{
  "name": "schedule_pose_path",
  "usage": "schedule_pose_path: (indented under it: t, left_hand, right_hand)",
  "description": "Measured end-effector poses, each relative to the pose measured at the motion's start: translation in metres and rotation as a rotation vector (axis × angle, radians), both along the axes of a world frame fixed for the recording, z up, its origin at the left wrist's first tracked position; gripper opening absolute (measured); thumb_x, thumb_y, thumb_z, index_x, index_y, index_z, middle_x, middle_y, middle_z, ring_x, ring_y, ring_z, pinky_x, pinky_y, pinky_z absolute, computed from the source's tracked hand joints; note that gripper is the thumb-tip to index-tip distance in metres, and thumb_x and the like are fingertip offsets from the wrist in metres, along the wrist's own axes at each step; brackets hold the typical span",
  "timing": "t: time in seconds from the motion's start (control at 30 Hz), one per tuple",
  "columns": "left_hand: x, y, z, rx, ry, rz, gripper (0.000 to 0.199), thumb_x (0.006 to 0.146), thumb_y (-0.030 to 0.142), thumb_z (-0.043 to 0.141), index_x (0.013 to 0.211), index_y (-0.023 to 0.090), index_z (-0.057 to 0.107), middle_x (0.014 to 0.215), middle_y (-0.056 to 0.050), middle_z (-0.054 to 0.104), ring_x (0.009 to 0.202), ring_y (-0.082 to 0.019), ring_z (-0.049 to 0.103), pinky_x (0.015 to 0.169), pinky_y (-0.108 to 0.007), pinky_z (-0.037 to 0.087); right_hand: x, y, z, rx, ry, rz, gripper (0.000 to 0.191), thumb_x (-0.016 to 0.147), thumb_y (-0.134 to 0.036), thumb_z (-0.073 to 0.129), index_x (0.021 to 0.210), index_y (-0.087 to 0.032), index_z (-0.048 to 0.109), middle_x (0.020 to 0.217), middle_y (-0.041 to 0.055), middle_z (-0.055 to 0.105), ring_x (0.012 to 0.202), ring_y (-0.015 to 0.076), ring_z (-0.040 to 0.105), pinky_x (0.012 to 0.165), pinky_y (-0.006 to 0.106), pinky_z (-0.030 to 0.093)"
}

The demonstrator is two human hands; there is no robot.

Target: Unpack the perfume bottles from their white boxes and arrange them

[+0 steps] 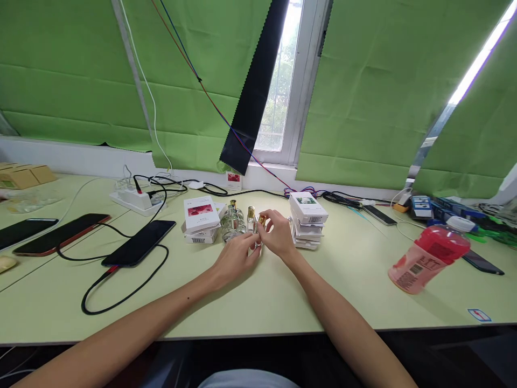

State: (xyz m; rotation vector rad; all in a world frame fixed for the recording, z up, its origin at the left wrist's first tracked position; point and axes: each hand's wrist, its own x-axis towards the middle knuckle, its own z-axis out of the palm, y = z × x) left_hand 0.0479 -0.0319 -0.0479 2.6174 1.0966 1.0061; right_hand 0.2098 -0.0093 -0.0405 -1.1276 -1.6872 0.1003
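My right hand (277, 234) pinches the gold cap (262, 220) of a small clear perfume bottle. Low on that bottle, the fingers of my left hand (237, 257) are closed around its glass, which they largely hide. Just behind my left fingers stands another small gold-capped bottle (251, 220). Rounder glass perfume bottles (233, 225) cluster to its left. Beside them lies a stack of white boxes with a red flower picture (201, 213). Close to the right of my right hand rises a pile of white boxes with a green picture (308, 207).
Several phones lie at the left, including a black phone (139, 243) with a looping cable. A power strip (135, 200) sits behind them. On the right, a pink drink bottle (430, 256) appears tilted. Cables (339, 198) run along the wall, below a green blind (383, 97).
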Motion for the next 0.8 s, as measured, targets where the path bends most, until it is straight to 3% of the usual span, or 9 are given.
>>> schedule_pose_path:
  t: [0.3, 0.47, 0.67, 0.8]
  left_hand:
    - [0.0000, -0.0022, -0.0010, 0.061, 0.083, -0.007, 0.022, 0.093, 0.027, 0.051, 0.100, 0.023, 0.071, 0.091, -0.003, 0.061, 0.054, -0.010, 0.050, 0.060, -0.027, 0.043]
    - [0.0000, -0.0033, 0.0006, 0.099, 0.201, 0.055, 0.026, 0.093, 0.029, 0.052, 0.110, 0.026, 0.073, 0.101, -0.007, 0.059, 0.063, -0.014, 0.056, 0.059, -0.027, 0.043]
    - [-0.0013, -0.0051, 0.0001, 0.101, 0.217, 0.102, 0.024, 0.093, 0.029, 0.054, 0.108, 0.026, 0.072, 0.104, -0.008, 0.054, 0.061, -0.013, 0.053, 0.054, -0.026, 0.040]
    - [-0.0012, -0.0064, 0.0001, 0.072, 0.219, 0.133, 0.023, 0.094, 0.034, 0.053, 0.109, 0.026, 0.070, 0.117, -0.010, 0.051, 0.057, -0.010, 0.049, 0.055, -0.026, 0.041]
  right_hand:
    - [0.0001, 0.0031, -0.0003, -0.015, 0.062, -0.001, 0.011, 0.082, -0.026, 0.065, 0.092, -0.022, 0.061, 0.087, 0.0001, 0.063, 0.063, 0.0119, 0.058, 0.068, 0.028, 0.049]
    - [0.0003, 0.0049, -0.0013, -0.007, 0.069, -0.010, 0.013, 0.081, -0.029, 0.066, 0.087, -0.022, 0.057, 0.081, -0.0013, 0.062, 0.064, 0.0128, 0.057, 0.067, 0.027, 0.047]
    - [-0.0008, 0.0010, 0.0004, -0.019, 0.081, -0.011, 0.012, 0.084, -0.032, 0.064, 0.086, -0.022, 0.056, 0.084, -0.0003, 0.066, 0.064, 0.0130, 0.058, 0.067, 0.028, 0.047]
    - [-0.0015, -0.0020, 0.0022, -0.028, 0.082, 0.014, 0.011, 0.085, -0.032, 0.059, 0.091, -0.022, 0.058, 0.087, 0.0006, 0.069, 0.064, 0.0135, 0.061, 0.070, 0.029, 0.048]
